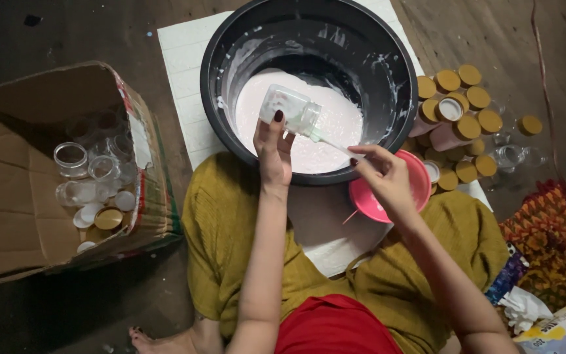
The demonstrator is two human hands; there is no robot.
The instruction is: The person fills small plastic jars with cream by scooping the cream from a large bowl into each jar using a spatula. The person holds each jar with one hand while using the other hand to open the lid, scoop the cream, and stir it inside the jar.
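Note:
My left hand holds a small clear glass jar tilted on its side over a big black basin of pale pink cream. My right hand pinches a thin spoon or spatula whose tip enters the jar's mouth. White smears coat the jar and the basin's inner wall. A pink plastic bowl sits just under my right hand, beside the basin.
A cardboard box at the left holds several empty glass jars and lids. Filled jars with gold lids cluster at the right of the basin. The basin rests on a white mat. A patterned cloth and packets lie at lower right.

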